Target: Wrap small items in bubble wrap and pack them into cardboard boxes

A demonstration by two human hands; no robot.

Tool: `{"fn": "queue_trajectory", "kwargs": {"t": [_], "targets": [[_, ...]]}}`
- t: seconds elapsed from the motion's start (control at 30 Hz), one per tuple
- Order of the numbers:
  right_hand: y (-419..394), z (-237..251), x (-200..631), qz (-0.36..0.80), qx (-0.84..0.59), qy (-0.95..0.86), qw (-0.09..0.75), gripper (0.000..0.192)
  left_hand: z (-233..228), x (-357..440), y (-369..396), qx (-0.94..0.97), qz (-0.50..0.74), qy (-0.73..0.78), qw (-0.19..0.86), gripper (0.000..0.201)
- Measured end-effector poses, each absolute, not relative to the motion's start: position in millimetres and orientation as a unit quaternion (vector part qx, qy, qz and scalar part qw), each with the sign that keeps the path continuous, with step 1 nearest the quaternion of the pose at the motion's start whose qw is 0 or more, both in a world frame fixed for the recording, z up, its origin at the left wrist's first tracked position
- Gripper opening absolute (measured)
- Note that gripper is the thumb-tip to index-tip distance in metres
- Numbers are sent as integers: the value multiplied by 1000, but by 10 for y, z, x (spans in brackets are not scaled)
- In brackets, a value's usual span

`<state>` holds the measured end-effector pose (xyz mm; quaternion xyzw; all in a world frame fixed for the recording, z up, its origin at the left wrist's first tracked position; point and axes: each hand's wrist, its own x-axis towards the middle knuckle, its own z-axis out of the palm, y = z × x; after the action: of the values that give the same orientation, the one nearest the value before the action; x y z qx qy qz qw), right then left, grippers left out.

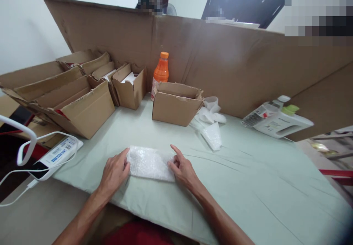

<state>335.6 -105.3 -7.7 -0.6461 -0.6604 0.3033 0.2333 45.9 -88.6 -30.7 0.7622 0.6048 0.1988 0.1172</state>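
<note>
A flat, oblong bubble-wrap packet (151, 163) lies on the pale green table cover (237, 201) near the front edge. Its contents cannot be made out through the wrap. My left hand (115, 167) grips the packet's left end, the thumb at the near side and the fingers bent round the edge. At the right end, my right hand (184, 168) holds the packet between thumb and curled fingers, while its index finger sticks up and away. Both hands rest at table height.
Open cardboard boxes (93, 109) stand at the left; another cardboard box (173, 107) is in the middle before an orange bottle (161, 68). Bubble-wrap scraps (212, 134) lie beside it. Farther right are a clear bottle (259, 114) and a white jug (284, 123). A white cabled device (56, 157) sits left.
</note>
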Motion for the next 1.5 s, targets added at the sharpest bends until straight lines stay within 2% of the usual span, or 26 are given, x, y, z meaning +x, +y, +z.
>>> {"fn": "queue_trajectory", "kwargs": {"t": [0.13,0.37,0.5,0.67,0.83,0.97,1.13,1.27,1.37,1.5], "targets": [[-1470,-152,3381,302,-649,-655,242,64,-249,698,-629,804,202,555,65,45],[-1787,-75,3181,345,-596,-700,190,37,-272,1100,-437,822,206,529,47,41],[-1817,-25,3188,375,-589,-687,201,35,-284,982,-538,803,210,556,51,40],[-1827,-45,3226,392,-604,-658,223,35,-223,933,-559,784,157,591,109,45],[-1857,-20,3204,392,-602,-663,210,34,-182,1059,-397,795,132,578,130,49],[-1818,32,3130,422,-585,-657,219,40,-145,1102,-161,813,135,552,125,45],[-1645,7,2897,530,-524,-614,260,62,-42,1213,189,830,167,521,110,40],[-1585,-91,2852,548,-532,-578,287,71,-4,1163,92,847,198,479,115,38],[-1598,-104,2914,564,-525,-549,325,62,-75,934,-254,865,223,430,127,44],[-1576,-34,2941,569,-525,-529,347,33,-199,629,-726,889,254,349,154,62]]}}
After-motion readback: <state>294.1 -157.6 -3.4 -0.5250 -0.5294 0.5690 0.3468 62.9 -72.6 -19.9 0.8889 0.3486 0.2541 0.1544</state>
